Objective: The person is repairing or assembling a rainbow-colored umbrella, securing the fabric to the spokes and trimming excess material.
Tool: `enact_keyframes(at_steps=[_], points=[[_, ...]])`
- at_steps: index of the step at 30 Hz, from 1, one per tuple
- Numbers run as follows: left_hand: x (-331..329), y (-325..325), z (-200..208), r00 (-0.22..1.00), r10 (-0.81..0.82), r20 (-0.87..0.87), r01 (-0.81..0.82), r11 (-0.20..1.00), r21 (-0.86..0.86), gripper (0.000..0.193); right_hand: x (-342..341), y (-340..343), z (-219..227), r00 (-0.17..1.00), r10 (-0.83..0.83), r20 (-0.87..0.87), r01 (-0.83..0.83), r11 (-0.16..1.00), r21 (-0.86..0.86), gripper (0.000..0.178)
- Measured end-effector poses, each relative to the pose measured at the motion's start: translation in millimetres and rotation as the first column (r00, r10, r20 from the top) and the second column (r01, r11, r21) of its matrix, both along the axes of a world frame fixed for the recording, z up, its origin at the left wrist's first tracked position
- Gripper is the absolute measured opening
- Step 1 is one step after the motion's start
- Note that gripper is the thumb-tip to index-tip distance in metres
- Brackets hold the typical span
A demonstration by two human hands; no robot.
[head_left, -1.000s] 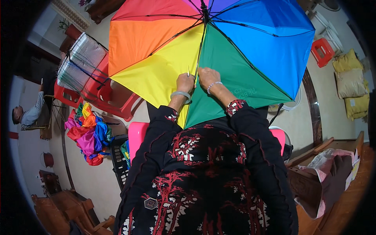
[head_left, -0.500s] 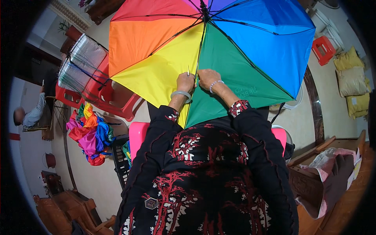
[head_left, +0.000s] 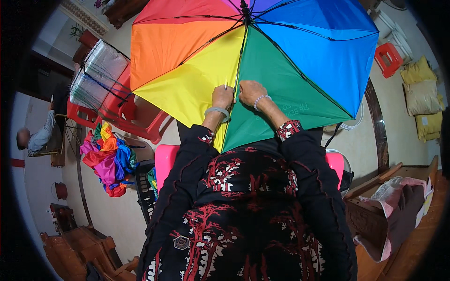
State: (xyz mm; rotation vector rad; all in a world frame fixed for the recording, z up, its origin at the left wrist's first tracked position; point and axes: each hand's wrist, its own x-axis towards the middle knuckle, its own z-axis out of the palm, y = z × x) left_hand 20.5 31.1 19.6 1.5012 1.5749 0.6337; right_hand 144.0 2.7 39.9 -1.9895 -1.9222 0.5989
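Note:
An open umbrella (head_left: pixel 276 89) with rainbow-coloured panels lies spread before me, its inner side with black ribs facing me. My left hand (head_left: pixel 222 98), with a pale bangle, is closed at the rib between the yellow and green panels. A slim, pale pointed tool (head_left: pixel 226 82) sticks up out of its fingers; its kind is too small to tell. Just right of that rib, my right hand (head_left: pixel 253 92), wearing a beaded bracelet, is closed over the green panel. Its fingertips are curled under, and whatever they pinch is hidden.
To the left, a heap of colourful folded fabric (head_left: pixel 110 161) lies beside a black crate (head_left: pixel 144 187). Red stools (head_left: pixel 136 119) carry wrapped bundles (head_left: pixel 101 70). Another person (head_left: pixel 40 138) is at far left. Yellowish sacks (head_left: pixel 422 98) and a red stool (head_left: pixel 388 60) stand at right.
My right hand has shifted slightly up and to the right, widening the gap to my left hand. The left hand stays at the rib with the pointed tool.

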Motion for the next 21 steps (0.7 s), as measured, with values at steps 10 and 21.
enact_keyframes(at_steps=[10, 21], points=[[-0.9, 2.7, -6.1, 0.997, 0.005, 0.081, -0.003, 1.0, -0.025, 0.026, -6.2, 0.3, -4.5, 1.0, -0.004, 0.001, 0.004, 0.999, 0.039, 0.013], [-2.7, -2.1, 4.8, 0.932, 0.078, 0.354, 0.023, 0.962, -0.272, 0.024, -8.8, -2.0, -12.5, 0.996, -0.064, -0.067, 0.074, 0.984, 0.16, 0.013]])
